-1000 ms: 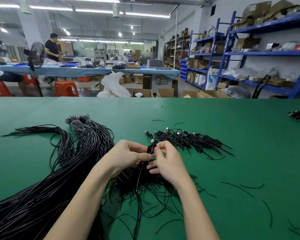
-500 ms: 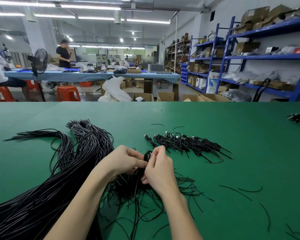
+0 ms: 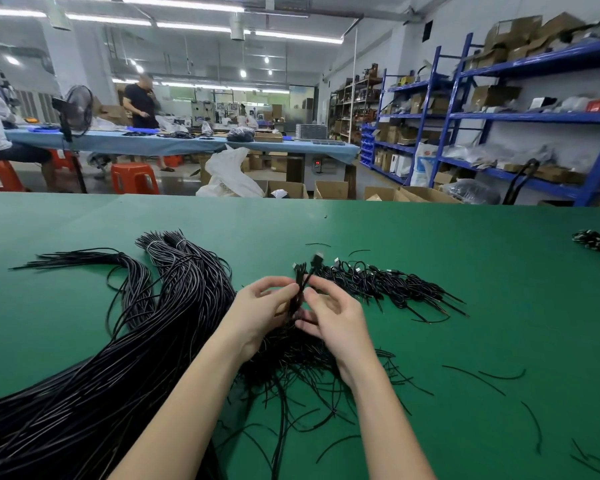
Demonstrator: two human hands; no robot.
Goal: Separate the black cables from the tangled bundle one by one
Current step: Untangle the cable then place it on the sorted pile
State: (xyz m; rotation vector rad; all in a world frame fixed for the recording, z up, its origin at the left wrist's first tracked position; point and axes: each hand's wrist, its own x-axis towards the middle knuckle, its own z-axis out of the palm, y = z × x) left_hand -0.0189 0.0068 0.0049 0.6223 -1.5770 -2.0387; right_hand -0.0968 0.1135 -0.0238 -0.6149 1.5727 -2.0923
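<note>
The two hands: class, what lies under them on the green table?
Under the left hand and right hand lies a tangled bundle of black cables on the green table. The bundle's middle is hidden by the hands and wrists.

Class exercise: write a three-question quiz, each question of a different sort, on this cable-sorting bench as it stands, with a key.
1. True or false: both hands grip the same few cables.
2. Multiple choice: the sorted pile lies (a) left of the hands, (b) right of and beyond them, (c) on the floor.
3. Short answer: what lies beneath the wrists?

Key
1. True: the left hand and right hand pinch them, plug ends up.
2. b.
3. The tangled bundle on the green table.
</note>
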